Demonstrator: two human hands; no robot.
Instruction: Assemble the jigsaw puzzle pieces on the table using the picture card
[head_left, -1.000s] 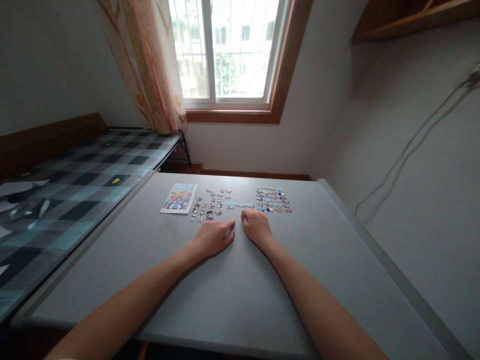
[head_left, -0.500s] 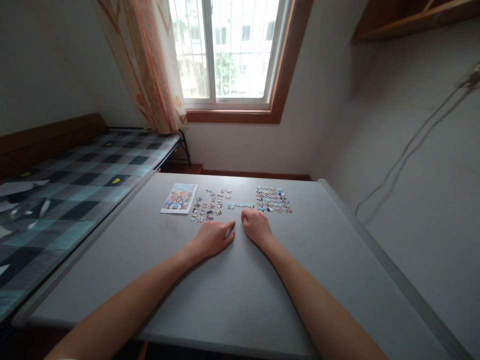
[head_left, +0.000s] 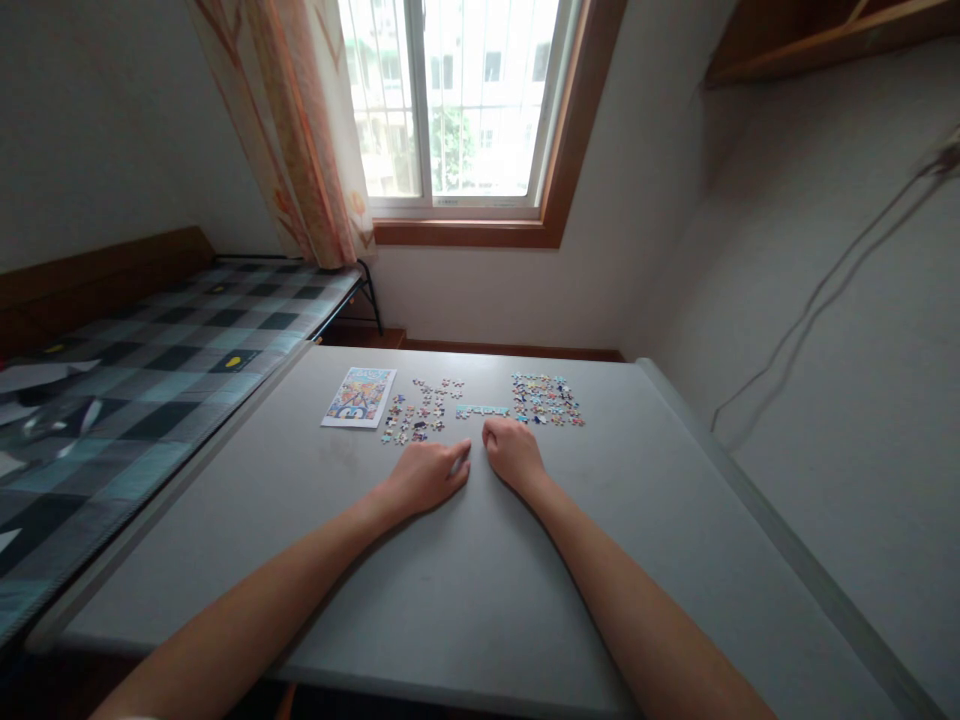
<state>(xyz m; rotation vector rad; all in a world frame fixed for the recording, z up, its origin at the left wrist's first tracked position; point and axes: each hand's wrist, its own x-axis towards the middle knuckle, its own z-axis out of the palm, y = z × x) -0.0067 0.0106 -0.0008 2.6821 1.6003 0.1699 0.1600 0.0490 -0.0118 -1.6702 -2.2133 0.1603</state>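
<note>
My left hand (head_left: 429, 476) rests on the table, its index finger and thumb apart and nothing visible between them. Just to its right lies my right hand (head_left: 512, 450), curled into a fist with no object showing in it. Beyond the hands is a short joined strip of light-blue jigsaw puzzle pieces (head_left: 482, 411), close to the right knuckles. Loose puzzle pieces (head_left: 417, 412) are spread past my left hand. A denser group of puzzle pieces (head_left: 547, 399) lies beyond my right hand. Left of the loose pieces sits a colourful printed picture sheet (head_left: 360, 398).
The grey table (head_left: 465, 590) has a raised edge on its right, beside the wall. A bed with a checked cover (head_left: 247, 330) stands along the left. At the back are a window (head_left: 480, 110) and a patterned curtain (head_left: 300, 130). A cable (head_left: 810, 300) hangs at right.
</note>
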